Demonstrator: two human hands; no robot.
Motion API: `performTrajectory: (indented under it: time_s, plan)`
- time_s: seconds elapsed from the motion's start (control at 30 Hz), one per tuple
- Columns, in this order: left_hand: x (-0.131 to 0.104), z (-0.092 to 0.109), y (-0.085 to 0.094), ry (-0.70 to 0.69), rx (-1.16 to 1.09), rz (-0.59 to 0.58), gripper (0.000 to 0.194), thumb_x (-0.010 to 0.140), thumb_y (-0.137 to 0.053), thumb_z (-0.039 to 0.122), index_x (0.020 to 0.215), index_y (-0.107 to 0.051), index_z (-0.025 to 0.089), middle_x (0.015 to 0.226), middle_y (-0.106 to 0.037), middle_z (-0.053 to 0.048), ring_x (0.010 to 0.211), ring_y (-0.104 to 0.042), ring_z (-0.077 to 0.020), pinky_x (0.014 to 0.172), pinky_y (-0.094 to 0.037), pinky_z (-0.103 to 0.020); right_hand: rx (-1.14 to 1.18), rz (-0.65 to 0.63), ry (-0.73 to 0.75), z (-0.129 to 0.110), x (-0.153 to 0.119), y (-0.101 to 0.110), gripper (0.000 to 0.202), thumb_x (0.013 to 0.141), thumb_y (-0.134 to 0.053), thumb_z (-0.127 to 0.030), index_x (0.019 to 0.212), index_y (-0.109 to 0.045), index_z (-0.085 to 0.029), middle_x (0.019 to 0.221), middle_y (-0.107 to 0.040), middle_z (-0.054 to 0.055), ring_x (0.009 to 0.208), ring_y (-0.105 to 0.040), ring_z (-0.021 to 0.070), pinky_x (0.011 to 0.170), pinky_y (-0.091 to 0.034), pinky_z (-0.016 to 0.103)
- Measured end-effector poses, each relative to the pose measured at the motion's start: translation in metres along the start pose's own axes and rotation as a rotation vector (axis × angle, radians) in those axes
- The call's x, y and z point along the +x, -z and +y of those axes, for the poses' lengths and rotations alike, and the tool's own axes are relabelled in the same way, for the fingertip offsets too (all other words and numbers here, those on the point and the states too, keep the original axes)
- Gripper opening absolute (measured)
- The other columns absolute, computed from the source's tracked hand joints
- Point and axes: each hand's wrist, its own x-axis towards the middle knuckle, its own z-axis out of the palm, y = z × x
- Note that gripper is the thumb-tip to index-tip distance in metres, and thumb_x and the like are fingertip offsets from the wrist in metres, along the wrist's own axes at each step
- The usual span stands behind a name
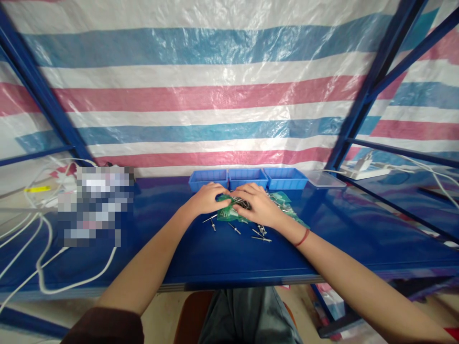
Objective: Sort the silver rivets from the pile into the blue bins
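Observation:
Metal pop rivets (242, 202) lie heaped on a green plastic bag (223, 215) on the blue table. My left hand (207, 199) curls at the bag's left side, thumb and fingers gripping its edge. From the right, my right hand (258, 203) closes over the heap, with rivets between thumb and fingers. It hides part of the pile. Several loose rivets (234, 229) are scattered on the table in front of the bag. More of the bag, with rivets on it, shows beyond my right hand.
Behind my hands stand three blue bins: left (208, 180), middle (247, 179) and right (286, 178). A clear plastic lid (326, 179) lies beside them. White cables (41, 258) trail over the table's left. Blue metal posts (362, 100) frame a striped plastic sheet (215, 95).

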Motion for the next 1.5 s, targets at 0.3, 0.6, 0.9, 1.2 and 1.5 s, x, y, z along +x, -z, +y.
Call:
performTrajectory:
  time_s: [0.3,0.6,0.9,1.2,1.5]
  plan:
    - [-0.002,0.005,0.006,0.047,-0.127,0.103,0.028,0.089,-0.040,0.036,0.085,-0.065,0.022,0.082,-0.066,-0.002,0.079,-0.061,-0.0173,0.073,-0.042,-0.027,0.143,0.108,-0.131,0.014,-0.001,0.000,0.016,0.083,-0.052,-0.026,0.091,-0.064,-0.020,0.093,-0.067,0.007,0.091,-0.057,0.0226,0.086,-0.039,0.041]
    - [0.002,0.045,0.000,0.320,-0.690,0.210,0.035,0.087,-0.040,0.046,0.078,-0.056,0.017,0.055,-0.055,0.003,0.052,-0.053,-0.0115,0.050,-0.040,-0.022,0.507,0.161,-0.393,0.007,0.001,-0.005,0.029,0.077,-0.058,-0.046,0.074,-0.049,-0.019,0.063,-0.049,-0.003,0.057,-0.045,0.0112,0.055,-0.036,0.025]
    - [0.003,0.043,-0.012,0.232,-0.815,0.258,0.027,0.080,-0.056,0.037,0.095,-0.064,0.015,0.093,-0.069,-0.007,0.082,-0.064,-0.0185,0.073,-0.051,-0.031,0.547,0.158,-0.344,0.007,0.000,0.003,0.030,0.074,-0.064,-0.044,0.074,-0.048,-0.019,0.058,-0.044,-0.005,0.051,-0.040,0.0085,0.048,-0.033,0.023]
    - [-0.005,0.048,0.003,-0.138,-0.402,0.344,0.037,0.072,-0.045,0.000,0.097,-0.062,0.022,0.127,-0.053,-0.005,0.118,-0.049,-0.0187,0.101,-0.039,-0.040,1.044,0.103,-0.506,-0.004,0.005,0.004,0.038,0.078,-0.054,-0.054,0.095,-0.047,-0.021,0.066,-0.052,-0.004,0.048,-0.051,0.0097,0.045,-0.044,0.024]
    - [0.001,0.049,-0.015,0.159,-0.769,0.261,0.046,0.079,-0.058,0.028,0.123,-0.045,0.022,0.108,-0.062,-0.009,0.087,-0.063,-0.0178,0.074,-0.052,-0.031,0.555,0.288,-0.335,0.011,0.000,0.002,0.026,0.083,-0.052,-0.043,0.094,-0.054,-0.020,0.068,-0.059,0.000,0.060,-0.055,0.0139,0.060,-0.046,0.029]
